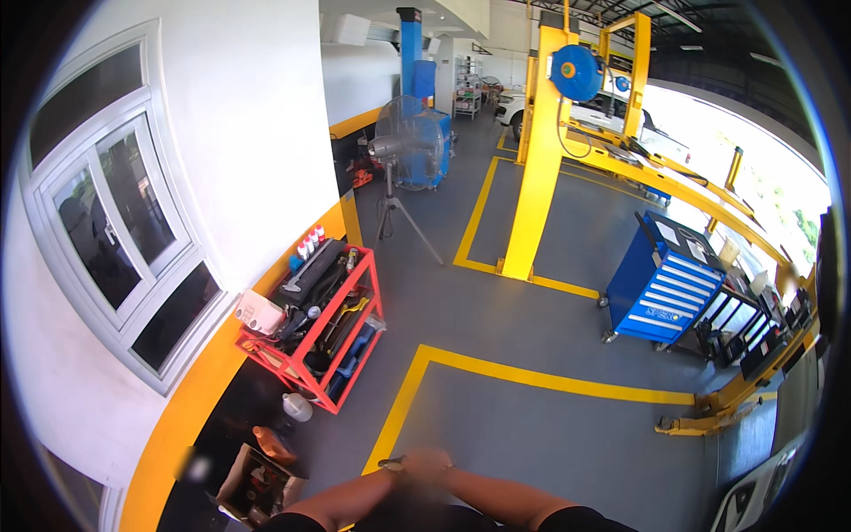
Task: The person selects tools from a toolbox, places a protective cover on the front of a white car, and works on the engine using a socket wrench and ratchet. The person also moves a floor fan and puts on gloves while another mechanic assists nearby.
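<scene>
Presently, the left hand and the right hand are held together in front of the body; both are blurred, so whether anything is gripped between them cannot be told. In the view, the yellow floor line is seen nearest to them, painted on the floor below and running past the left hand.

If a step is taken toward the wall with the eyes elsewhere, the open cardboard box or the orange jug beside it could be kicked, and the jug, if any liquid is held in it, might be spilled. The red trolley is crowded with tools and bottles; should it be knocked, loose pieces could be shaken off its top. A foot could be caught by the splayed tripod leg of the fan, and a shin could be struck on the low lift arm at the right, since it is set close to the ground.

The grey floor is smooth and slightly glossy, so footing would probably be worsened by oil. The white wall is banded below in orange and black and pierced by a window. Beyond, a yellow lift post and a blue tool cabinet are found, and daylight is let in through a wide opening.
</scene>
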{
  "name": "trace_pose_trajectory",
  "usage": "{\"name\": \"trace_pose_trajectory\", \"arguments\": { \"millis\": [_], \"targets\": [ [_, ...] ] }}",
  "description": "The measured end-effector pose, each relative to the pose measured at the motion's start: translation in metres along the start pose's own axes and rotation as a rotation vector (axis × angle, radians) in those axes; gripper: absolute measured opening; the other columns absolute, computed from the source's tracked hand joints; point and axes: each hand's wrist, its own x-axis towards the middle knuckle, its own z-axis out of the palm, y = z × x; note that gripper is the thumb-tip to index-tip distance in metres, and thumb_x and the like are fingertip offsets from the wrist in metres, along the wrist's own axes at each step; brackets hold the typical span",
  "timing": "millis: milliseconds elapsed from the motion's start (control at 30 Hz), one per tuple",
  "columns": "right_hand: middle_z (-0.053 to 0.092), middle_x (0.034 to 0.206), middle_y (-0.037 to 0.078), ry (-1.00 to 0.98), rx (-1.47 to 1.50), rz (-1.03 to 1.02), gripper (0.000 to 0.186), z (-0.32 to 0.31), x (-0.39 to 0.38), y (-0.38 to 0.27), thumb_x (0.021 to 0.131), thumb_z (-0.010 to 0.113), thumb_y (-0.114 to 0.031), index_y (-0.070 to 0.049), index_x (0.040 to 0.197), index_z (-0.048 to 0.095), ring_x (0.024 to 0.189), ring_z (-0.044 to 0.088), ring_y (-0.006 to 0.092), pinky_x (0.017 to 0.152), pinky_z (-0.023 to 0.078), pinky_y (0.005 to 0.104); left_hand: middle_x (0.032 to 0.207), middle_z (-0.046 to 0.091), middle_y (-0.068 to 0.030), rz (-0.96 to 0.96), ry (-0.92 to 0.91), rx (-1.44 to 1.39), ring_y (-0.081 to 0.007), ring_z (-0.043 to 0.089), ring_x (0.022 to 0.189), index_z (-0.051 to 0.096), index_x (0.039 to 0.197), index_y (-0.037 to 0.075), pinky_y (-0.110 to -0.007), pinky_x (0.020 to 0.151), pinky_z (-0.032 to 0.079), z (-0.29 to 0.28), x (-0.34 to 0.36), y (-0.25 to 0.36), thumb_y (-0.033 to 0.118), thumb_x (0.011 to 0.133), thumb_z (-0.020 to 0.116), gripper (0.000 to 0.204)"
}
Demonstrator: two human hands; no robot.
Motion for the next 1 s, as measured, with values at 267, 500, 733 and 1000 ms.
{"name": "trace_pose_trajectory", "arguments": {
  "millis": [267, 500, 733, 1000],
  "targets": [
    [0.070, 0.092, 0.018, -0.205, 0.036, -0.594, 0.030, -0.149, 0.202, 0.097, 0.100, 0.053, -0.033, -0.005, 0.097, 0.065, 0.091, 0.070, 0.0385, 0.081, 0.054, 0.0500, 0.121, 0.071, -0.0174, -0.099, 0.162, -0.238, -0.0342, 0.069, 0.112, 0.066, 0.130, 0.010, -0.044, 0.096, 0.055, -0.123, 0.178, -0.078, 0.028, 0.090, 0.070, 0.045],
    [0.074, 0.105, 0.015, 0.021, 0.153, -0.378, 0.025, -0.313, 0.339, 0.308, 0.099, 0.057, -0.027, -0.006, 0.105, 0.070, 0.098, 0.071, 0.0358, 0.085, 0.056, 0.0444, 0.141, 0.058, -0.0221, 0.493, 0.281, 0.272, -0.0327, 0.064, 0.120, 0.060, 0.131, 0.001, -0.041, 0.102, 0.052, -0.284, 0.448, 0.019, 0.012, 0.098, 0.059, 0.034],
    [0.073, 0.077, 0.009, 0.616, 0.492, 0.063, 0.014, -0.448, 0.393, 0.485, 0.095, 0.067, -0.013, -0.002, 0.099, 0.075, 0.071, 0.069, 0.0123, 0.068, 0.055, 0.0295, 0.126, 0.070, -0.0163, 0.261, 0.202, 0.007, -0.0286, 0.068, 0.112, 0.062, 0.134, 0.003, -0.040, 0.094, 0.054, -0.544, 0.725, 0.170, 0.022, 0.104, 0.055, 0.036],
    [0.073, 0.089, 0.017, 0.584, 0.265, 0.180, 0.021, -0.536, 0.513, 0.707, 0.094, 0.068, -0.024, -0.004, 0.101, 0.073, 0.085, 0.071, 0.0336, 0.077, 0.057, 0.0430, 0.125, 0.066, -0.0189, 0.115, 0.781, 0.483, -0.0350, 0.063, 0.118, 0.068, 0.119, 0.005, -0.045, 0.106, 0.047, -0.845, 0.978, 0.164, 0.010, 0.097, 0.053, 0.027]
  ]
}}
